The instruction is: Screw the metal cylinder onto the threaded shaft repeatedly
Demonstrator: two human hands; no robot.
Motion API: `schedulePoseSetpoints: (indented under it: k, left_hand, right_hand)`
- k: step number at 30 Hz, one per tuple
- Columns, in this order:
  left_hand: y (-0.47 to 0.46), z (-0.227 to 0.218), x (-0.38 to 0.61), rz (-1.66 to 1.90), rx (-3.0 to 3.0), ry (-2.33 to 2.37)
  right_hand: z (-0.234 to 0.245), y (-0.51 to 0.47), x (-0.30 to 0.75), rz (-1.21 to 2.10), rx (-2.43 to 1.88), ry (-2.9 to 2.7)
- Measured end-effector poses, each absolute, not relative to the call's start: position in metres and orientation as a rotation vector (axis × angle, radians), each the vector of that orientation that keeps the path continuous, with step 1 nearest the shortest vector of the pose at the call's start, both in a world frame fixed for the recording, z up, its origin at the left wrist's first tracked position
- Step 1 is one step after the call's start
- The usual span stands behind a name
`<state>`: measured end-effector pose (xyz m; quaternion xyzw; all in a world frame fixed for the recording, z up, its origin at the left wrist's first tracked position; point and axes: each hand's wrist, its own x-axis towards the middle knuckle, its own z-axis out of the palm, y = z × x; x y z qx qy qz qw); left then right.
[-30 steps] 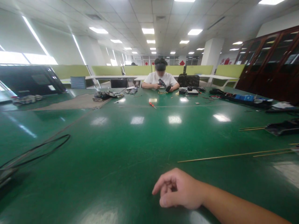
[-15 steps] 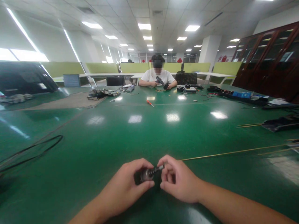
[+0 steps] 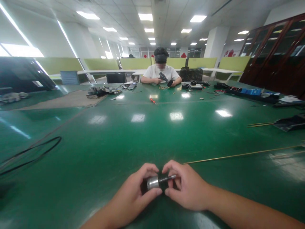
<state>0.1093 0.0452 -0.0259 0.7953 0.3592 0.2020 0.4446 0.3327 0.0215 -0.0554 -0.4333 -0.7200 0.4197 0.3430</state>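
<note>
A silver metal cylinder with a stepped dark shaft [image 3: 153, 183] lies sideways just above or on the green tabletop; I cannot tell which. My left hand [image 3: 138, 187] curls around the cylinder's body, thumb along the near side and fingers over the far side. The shaft points right and ends in a narrow bright tip. Around that tip, my right hand [image 3: 183, 187] is cupped, with its thumb and index finger apart. Its inner fingers lie behind the shaft, and whether they touch it is hard to see.
Thin brass rods [image 3: 221, 158] lie to the right, by a dark bracket-like piece [image 3: 289, 123]. A black cable [image 3: 51, 144] loops at left. Farther off are a red screwdriver [image 3: 153, 101], electronics [image 3: 101, 91] and a co-worker [image 3: 160, 74] holding a power drill [image 3: 163, 76].
Both hands and the cylinder have shifted slightly right. More of the silver body shows now, and the shaft tip reaches farther over toward my right fingers. The view has tilted down a little.
</note>
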Motion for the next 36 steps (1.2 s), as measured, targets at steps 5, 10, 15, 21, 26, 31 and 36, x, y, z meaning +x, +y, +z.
schedulePoseSetpoints:
  k: [5,10,15,21,26,31,36]
  left_hand:
    - [0.045,-0.028,0.107,0.466,2.026,0.912]
    - [0.048,-0.040,0.101,0.457,2.053,0.931]
    - [0.056,-0.055,0.097,0.500,2.072,0.840]
    - [0.061,-0.061,0.097,0.536,2.078,0.852]
    - [0.060,-0.064,0.096,0.609,2.127,0.835]
    - [0.055,-0.054,0.097,0.545,2.091,0.913]
    - [0.050,-0.041,0.103,0.478,2.006,0.937]
  right_hand:
    - [-0.052,0.023,0.333,1.056,-1.134,-1.905]
    - [-0.053,0.022,0.333,1.126,-1.143,-1.862]
    - [-0.050,0.022,0.333,1.227,-1.147,-1.808]
    - [-0.056,0.026,0.332,1.249,-1.135,-1.796]
    - [-0.063,0.025,0.332,1.115,-1.122,-1.817]
    - [-0.058,0.022,0.332,1.088,-1.184,-1.801]
    - [-0.055,0.020,0.332,1.125,-1.206,-1.791]
